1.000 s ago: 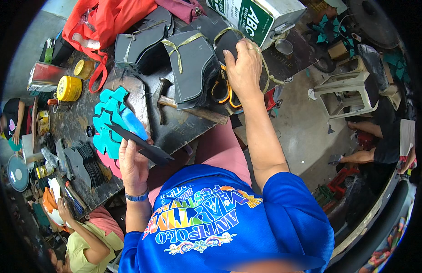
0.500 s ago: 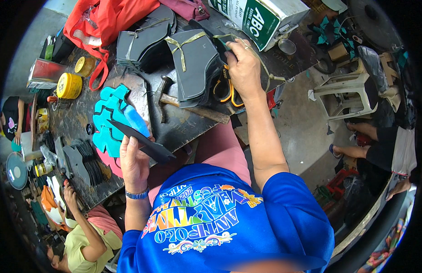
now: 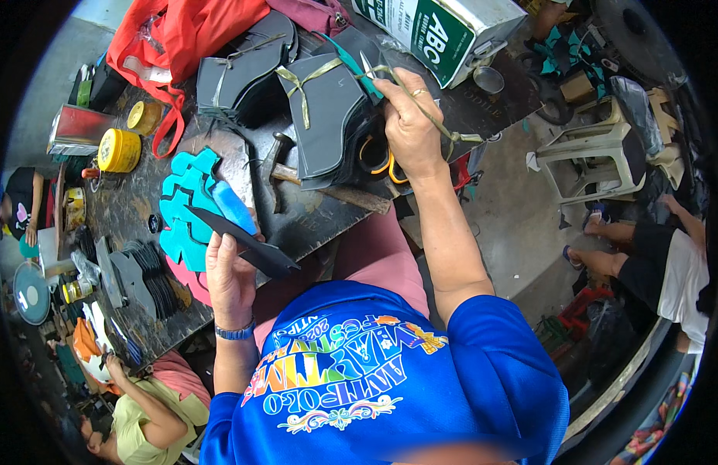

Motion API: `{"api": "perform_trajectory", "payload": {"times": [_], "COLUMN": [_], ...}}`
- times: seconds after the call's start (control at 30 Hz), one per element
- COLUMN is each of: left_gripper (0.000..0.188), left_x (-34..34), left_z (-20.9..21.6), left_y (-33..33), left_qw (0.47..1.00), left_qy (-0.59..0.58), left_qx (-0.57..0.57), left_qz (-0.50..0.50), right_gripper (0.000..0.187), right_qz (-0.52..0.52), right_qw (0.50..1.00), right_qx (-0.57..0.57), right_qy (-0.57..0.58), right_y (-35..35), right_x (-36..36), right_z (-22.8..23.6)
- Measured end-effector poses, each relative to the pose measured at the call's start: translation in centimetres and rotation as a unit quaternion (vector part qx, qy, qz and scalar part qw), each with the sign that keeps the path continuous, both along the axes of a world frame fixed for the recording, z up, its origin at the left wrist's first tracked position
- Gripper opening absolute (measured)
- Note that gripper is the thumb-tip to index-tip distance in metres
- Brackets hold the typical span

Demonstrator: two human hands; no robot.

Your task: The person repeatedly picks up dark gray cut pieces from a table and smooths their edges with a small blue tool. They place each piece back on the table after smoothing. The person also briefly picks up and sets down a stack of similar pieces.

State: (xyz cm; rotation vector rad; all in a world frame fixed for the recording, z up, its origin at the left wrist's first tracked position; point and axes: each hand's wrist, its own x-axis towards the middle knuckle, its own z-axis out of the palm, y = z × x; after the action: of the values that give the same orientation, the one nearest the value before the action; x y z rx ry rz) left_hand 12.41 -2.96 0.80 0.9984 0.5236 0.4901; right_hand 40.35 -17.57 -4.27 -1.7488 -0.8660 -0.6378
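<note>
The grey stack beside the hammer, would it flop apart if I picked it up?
Probably not right away: a ribbon is tied across the stack. The lower layers might fan out, since their edges look uneven. It could feel heavy, being many layers thick.

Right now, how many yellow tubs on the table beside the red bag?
2. The front yellow tub is below-left of the red bag; the rear yellow tub sits just above and right of it. Any behind the bag would be hidden.
</note>
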Motion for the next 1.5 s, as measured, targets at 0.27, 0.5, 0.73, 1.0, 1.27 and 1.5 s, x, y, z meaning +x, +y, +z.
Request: {"api": "perform_trajectory", "payload": {"times": [0.27, 0.5, 0.73, 1.0, 1.27, 1.5], "left_gripper": [0.039, 0.039, 0.033, 0.04, 0.041, 0.038], "left_x": [0.0, -0.1, -1.0, -3.7, -5.3, -6.2], "left_z": [-0.4, -0.6, -0.4, -0.3, -0.4, -0.9], "left_y": [0.2, 0.3, 0.4, 0.8, 1.1, 1.3], "left_qw": [1.0, 1.0, 1.0, 0.999, 0.999, 0.998], "left_qy": [0.019, 0.013, -0.028, -0.035, -0.036, -0.049], "left_qx": [0.016, 0.01, -0.015, -0.01, -0.016, -0.032], "left_qz": [-0.004, -0.008, 0.0, 0.011, 0.018, 0.016], "right_gripper": [0.019, 0.04, 0.043, 0.024, 0.039, 0.03], "right_qz": [0.021, 0.022, -0.085, 0.242, 0.204, 0.279], "right_qw": [0.998, 0.97, 0.989, 0.759, 0.826, 0.65], "right_qx": [0.029, 0.101, -0.031, 0.282, 0.169, 0.372], "right_qy": [0.05, 0.22, 0.116, 0.535, 0.498, 0.6], "right_y": [-0.3, 0.2, 0.6, 0.0, 0.7, -2.4], "right_x": [-0.2, 0.6, 1.4, 5.5, 6.7, 2.5], "right_z": [0.6, 0.3, -0.5, 2.4, 4.2, 0.5]}}
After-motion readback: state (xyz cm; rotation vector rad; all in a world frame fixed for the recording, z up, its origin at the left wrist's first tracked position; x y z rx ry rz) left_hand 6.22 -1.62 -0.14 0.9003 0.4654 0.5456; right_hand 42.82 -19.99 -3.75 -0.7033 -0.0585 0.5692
